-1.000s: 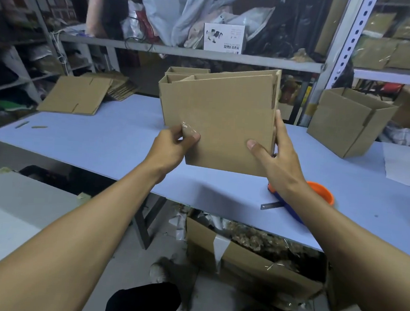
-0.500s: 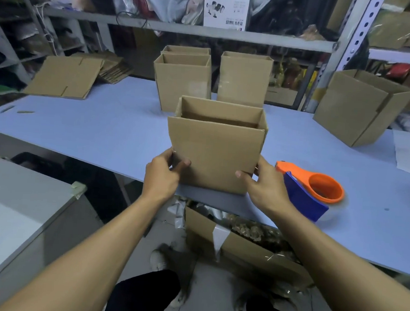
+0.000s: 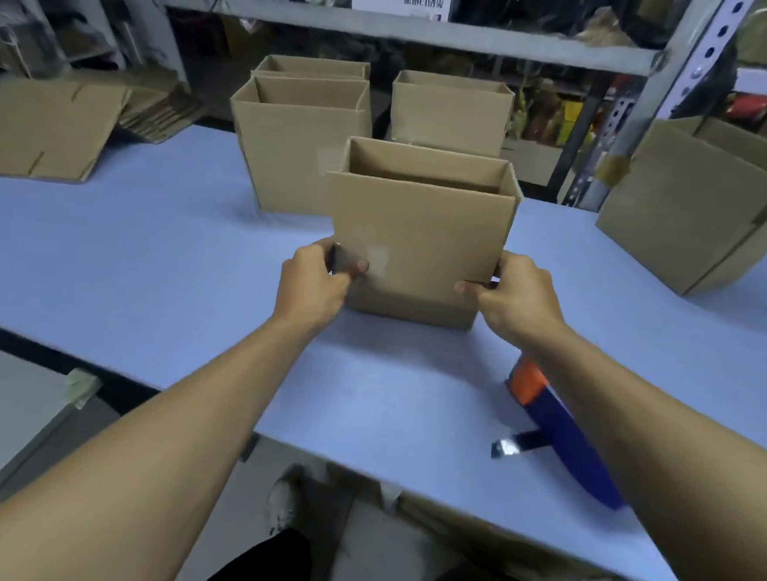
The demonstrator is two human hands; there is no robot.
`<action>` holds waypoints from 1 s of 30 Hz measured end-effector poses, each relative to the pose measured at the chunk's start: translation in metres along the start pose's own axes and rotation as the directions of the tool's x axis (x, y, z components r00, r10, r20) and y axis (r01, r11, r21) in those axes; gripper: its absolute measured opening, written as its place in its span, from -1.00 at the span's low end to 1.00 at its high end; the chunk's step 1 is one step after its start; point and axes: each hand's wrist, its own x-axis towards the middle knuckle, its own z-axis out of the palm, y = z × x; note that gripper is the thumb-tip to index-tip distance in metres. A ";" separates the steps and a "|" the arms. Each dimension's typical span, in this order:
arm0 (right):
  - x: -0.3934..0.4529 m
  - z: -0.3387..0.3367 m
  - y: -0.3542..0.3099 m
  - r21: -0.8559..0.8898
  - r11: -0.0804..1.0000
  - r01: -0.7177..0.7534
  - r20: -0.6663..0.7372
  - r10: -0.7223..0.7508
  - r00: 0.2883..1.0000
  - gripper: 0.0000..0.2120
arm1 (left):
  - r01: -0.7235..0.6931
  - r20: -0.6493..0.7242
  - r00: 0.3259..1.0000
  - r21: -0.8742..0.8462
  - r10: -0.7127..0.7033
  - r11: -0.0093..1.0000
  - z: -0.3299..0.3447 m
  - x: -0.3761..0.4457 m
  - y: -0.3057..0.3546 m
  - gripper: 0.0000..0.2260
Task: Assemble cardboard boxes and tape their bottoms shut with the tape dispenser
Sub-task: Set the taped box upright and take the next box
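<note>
An assembled cardboard box [image 3: 417, 233] stands upright, open top up, on the blue table [image 3: 147, 273]. My left hand [image 3: 316, 281] grips its lower left corner, thumb on the front face near a patch of clear tape. My right hand [image 3: 515, 295] grips the lower right corner, fingers curled around the edge. The orange and blue tape dispenser [image 3: 557, 434] lies on the table near the front edge, partly hidden under my right forearm.
Three more upright boxes [image 3: 296, 148] [image 3: 448, 111] stand just behind the held one. A larger box [image 3: 701, 203] sits at the right. Flat cardboard blanks [image 3: 48, 130] lie at the far left. Metal shelving runs behind the table. An open carton of scraps sits under the table.
The box went from tilted up in the air to upright on the table, then slid further from me toward the other boxes. Both hands stayed on its lower corners.
</note>
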 end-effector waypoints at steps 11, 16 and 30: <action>0.141 0.007 0.026 -0.050 0.998 0.042 -0.019 -0.043 0.999 -0.68 | -0.083 -0.077 0.993 0.068 0.088 0.994 0.070 0.126 0.001 -0.84; 0.177 0.012 0.034 -0.058 0.997 0.048 -0.034 -0.050 0.998 -0.68 | -0.148 -0.113 0.982 0.062 0.154 0.987 0.085 0.154 0.001 -0.88; 0.133 -0.006 0.033 -0.386 0.922 0.001 0.113 0.047 0.992 -0.25 | -0.043 -0.021 0.998 0.324 0.053 0.945 0.064 0.156 0.006 -0.82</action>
